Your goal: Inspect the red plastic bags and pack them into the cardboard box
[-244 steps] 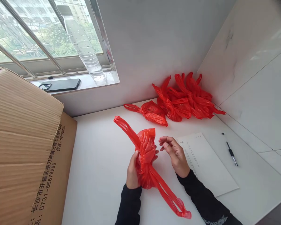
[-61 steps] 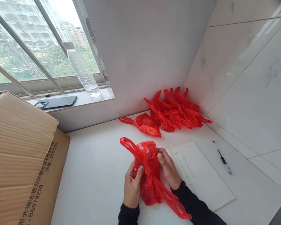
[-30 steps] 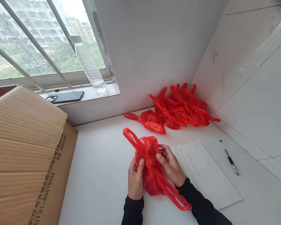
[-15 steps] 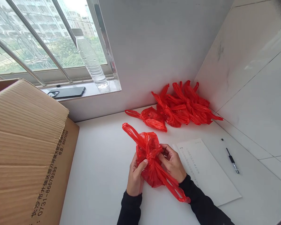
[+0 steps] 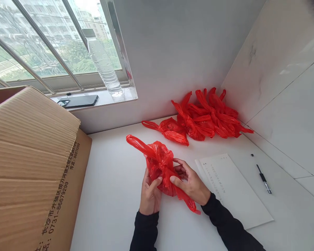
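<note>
A crumpled red plastic bag (image 5: pixel 159 164) sits between my two hands just above the white table (image 5: pixel 115 195). My left hand (image 5: pixel 149 195) grips its lower left side, thumb pressed into the plastic. My right hand (image 5: pixel 189 183) pinches the bag's right side, and one handle loop trails under it toward my sleeve. The other handle loop sticks out up and to the left. Both sleeves are black.
Several knotted red bags (image 5: pixel 199 120) lie piled in the far corner by the tiled wall. A printed sheet (image 5: pixel 232 190) and a pen (image 5: pixel 263 178) lie to the right. A big cardboard box (image 5: pixel 28 167) fills the left. A phone (image 5: pixel 81 101) and a water bottle (image 5: pixel 104 66) stand on the windowsill.
The bag has been bunched tighter between my hands, and the lower handle loop has been drawn in shorter. My right thumb now presses across the bag's front.
</note>
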A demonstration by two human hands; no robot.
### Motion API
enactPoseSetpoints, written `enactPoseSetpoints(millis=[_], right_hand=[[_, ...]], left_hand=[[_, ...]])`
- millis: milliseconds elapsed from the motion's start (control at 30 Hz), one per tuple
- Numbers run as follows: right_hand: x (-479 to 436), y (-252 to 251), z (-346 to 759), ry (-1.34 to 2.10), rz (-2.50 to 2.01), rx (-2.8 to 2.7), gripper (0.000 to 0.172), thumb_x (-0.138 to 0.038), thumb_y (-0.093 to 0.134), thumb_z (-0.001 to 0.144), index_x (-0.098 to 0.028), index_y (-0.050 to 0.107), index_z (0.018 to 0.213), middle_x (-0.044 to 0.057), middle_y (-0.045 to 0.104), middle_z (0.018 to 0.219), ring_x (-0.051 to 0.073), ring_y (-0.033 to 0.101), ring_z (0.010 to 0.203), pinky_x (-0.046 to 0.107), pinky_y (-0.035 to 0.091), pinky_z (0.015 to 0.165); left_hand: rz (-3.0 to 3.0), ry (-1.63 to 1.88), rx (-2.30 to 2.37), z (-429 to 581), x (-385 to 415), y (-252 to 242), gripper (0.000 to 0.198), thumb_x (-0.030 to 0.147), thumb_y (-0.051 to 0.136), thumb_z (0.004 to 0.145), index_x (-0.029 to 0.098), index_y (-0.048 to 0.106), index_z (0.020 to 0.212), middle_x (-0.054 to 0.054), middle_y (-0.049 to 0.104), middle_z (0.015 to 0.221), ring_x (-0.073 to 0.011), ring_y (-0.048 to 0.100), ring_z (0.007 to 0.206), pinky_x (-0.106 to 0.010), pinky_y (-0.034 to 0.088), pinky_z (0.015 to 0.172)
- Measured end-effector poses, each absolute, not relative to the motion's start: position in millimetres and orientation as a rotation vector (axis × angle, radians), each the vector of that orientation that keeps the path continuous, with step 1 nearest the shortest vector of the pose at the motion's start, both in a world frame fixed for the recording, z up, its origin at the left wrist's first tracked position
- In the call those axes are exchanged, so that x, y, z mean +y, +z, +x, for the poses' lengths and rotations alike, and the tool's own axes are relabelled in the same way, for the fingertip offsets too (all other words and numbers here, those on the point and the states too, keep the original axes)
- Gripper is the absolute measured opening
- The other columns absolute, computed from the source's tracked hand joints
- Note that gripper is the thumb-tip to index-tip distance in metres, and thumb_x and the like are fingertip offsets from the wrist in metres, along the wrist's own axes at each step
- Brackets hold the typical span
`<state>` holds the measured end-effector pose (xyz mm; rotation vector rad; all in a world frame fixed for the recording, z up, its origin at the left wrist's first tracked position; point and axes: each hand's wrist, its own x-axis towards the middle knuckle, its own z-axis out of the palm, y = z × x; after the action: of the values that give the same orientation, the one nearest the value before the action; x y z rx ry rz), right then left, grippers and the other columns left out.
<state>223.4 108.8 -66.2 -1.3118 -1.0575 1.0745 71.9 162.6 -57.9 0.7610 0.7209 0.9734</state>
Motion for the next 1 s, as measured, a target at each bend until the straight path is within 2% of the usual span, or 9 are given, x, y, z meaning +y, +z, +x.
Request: enactPoseSetpoints(millis=[100, 233, 633, 733, 833, 933, 1000], right_hand=[[110.2, -70.1, 223.3, 1.08, -1.295, -1.023, 0.041, -0.039, 0.065, 0.09, -0.023, 0.056, 0.127, 0.004, 0.069, 0.095, 0.023, 0.066, 0.091, 0.041, 0.055, 0.087], [112.2, -71.3, 225.3, 1.014, -1.257, -0.91, 0.034, -0.041, 0.065, 0.091, -0.023, 0.06, 0.12, 0.006, 0.07, 0.099, 0.023, 0.067, 0.092, 0.038, 0.054, 0.086], [112.6, -66.5, 228.8, 0.966, -1.248, -0.875, 0.033, -0.041, 0.063, 0.092, -0.024, 0.059, 0.121, 0.007, 0.068, 0.109, 0.024, 0.065, 0.099, 0.041, 0.051, 0.091], [111.2, -63.4, 228.4, 0.934, -1.262, -0.911, 0.031, -0.039, 0.06, 0.093, -0.025, 0.057, 0.121, 0.007, 0.066, 0.114, 0.024, 0.063, 0.103, 0.041, 0.051, 0.093], [107.8, -61.1, 228.4, 0.84, -1.351, -0.989, 0.034, -0.037, 0.065, 0.088, -0.026, 0.057, 0.119, 0.006, 0.061, 0.117, 0.024, 0.06, 0.105, 0.04, 0.051, 0.093], [104.9, -60.5, 227.0, 0.8, -1.445, -1.129, 0.04, -0.031, 0.073, 0.08, -0.027, 0.057, 0.116, 0.003, 0.059, 0.113, 0.023, 0.059, 0.099, 0.039, 0.049, 0.092], [104.7, -61.6, 225.2, 0.813, -1.471, -1.183, 0.038, -0.029, 0.073, 0.08, -0.027, 0.057, 0.115, 0.002, 0.06, 0.111, 0.021, 0.059, 0.096, 0.038, 0.049, 0.091]], left_hand=[[0.775, 0.954, 0.727, 72.6, 161.4, -56.3, 0.068, 0.027, 0.072, 0.076, 0.028, 0.051, 0.14, -0.009, 0.065, 0.129, -0.033, 0.06, 0.119, -0.043, 0.053, 0.093], [0.819, 0.906, 0.69, 78.3, 158.3, -56.0, 0.08, 0.027, 0.075, 0.074, 0.03, 0.043, 0.147, -0.01, 0.062, 0.134, -0.033, 0.056, 0.123, -0.042, 0.052, 0.096], [0.814, 0.864, 0.647, 80.9, 157.1, -61.3, 0.093, 0.028, 0.078, 0.075, 0.03, 0.028, 0.153, -0.013, 0.062, 0.132, -0.0315, 0.059, 0.121, -0.044, 0.05, 0.099], [0.79, 0.879, 0.668, 80.9, 158.2, -61.3, 0.091, 0.027, 0.079, 0.076, 0.029, 0.029, 0.152, -0.013, 0.063, 0.131, -0.0304, 0.061, 0.119, -0.045, 0.049, 0.101], [0.765, 0.911, 0.694, 80.2, 159.6, -61.2, 0.086, 0.025, 0.08, 0.076, 0.029, 0.033, 0.148, -0.013, 0.063, 0.13, -0.03, 0.062, 0.117, -0.044, 0.051, 0.099], [0.756, 0.94, 0.71, 79.3, 160.7, -61.5, 0.078, 0.025, 0.079, 0.076, 0.027, 0.04, 0.143, -0.012, 0.063, 0.129, -0.0311, 0.061, 0.118, -0.043, 0.052, 0.097], [0.747, 0.944, 0.71, 78.4, 161.1, -61.8, 0.074, 0.023, 0.079, 0.076, 0.027, 0.042, 0.141, -0.012, 0.064, 0.127, -0.0307, 0.061, 0.118, -0.042, 0.053, 0.095]])
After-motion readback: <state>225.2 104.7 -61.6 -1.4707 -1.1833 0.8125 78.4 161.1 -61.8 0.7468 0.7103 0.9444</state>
